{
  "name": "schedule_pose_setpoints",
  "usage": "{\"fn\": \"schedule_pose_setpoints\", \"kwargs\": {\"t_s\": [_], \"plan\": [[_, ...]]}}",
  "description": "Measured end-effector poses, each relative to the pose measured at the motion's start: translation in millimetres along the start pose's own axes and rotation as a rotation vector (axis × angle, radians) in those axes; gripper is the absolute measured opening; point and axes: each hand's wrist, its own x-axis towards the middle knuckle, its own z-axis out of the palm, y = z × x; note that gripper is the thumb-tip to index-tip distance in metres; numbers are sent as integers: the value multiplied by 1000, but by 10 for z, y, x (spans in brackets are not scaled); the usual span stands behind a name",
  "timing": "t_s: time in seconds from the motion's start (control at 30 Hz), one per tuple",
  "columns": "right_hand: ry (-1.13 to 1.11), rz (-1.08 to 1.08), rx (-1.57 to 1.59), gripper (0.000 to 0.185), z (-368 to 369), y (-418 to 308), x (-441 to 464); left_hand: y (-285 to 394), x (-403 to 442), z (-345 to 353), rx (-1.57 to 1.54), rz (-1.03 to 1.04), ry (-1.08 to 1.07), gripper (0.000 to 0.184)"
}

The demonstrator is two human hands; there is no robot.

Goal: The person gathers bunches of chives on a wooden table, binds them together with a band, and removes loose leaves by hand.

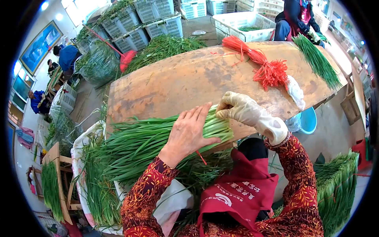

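Note:
A thick bundle of garlic chives (146, 134) lies at the near edge of the wooden table, its pale cut ends pointing right and its green leaves spreading left. My bare left hand (187, 130) lies across the bundle close to the pale ends, fingers over the top and thumb on the near side, gripping it. At those ends, my right hand (241, 110), in a cream glove, has its thumb and fingertips pinched together on the chive stems. A thin red strip (201, 158) sticks out below my left hand.
On the wooden table (177, 87) lie red ties (260, 63), a white plastic bag (295, 93) and another chive bundle (318, 59). A blue basin (308, 120) stands beyond the right edge. Crates (130, 43) and loose greens (162, 51) fill the back. A co-worker (296, 19) sits opposite.

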Motion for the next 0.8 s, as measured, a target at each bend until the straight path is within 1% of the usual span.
{"fn": "schedule_pose_setpoints", "kwargs": {"t_s": [0.17,0.27,0.37,0.4,0.5,0.53,0.63,0.7,0.77,0.8], "plan": [[129,-106,23,16,99,77,-77,-8,-4,-24,-14,22,-26,89],[194,-80,26,18,123,160,-78,-9,2,-46,-18,15,-61,88],[161,63,117,19,128,188,-84,2,17,-40,-11,21,-70,86],[146,51,80,23,139,261,-72,3,23,-37,6,33,-81,85],[118,181,593,30,62,447,-84,27,53,-45,12,31,-113,83],[192,160,568,39,-9,546,-74,35,67,-53,9,24,-122,83],[282,110,530,45,111,655,-48,58,79,-36,50,22,-152,84],[288,63,251,47,263,448,-130,71,95,-30,75,29,-167,85],[274,-58,21,40,282,459,-87,67,101,-23,79,38,-172,85],[370,-77,8,38,281,501,-85,67,100,-13,73,32,-171,85]]}}
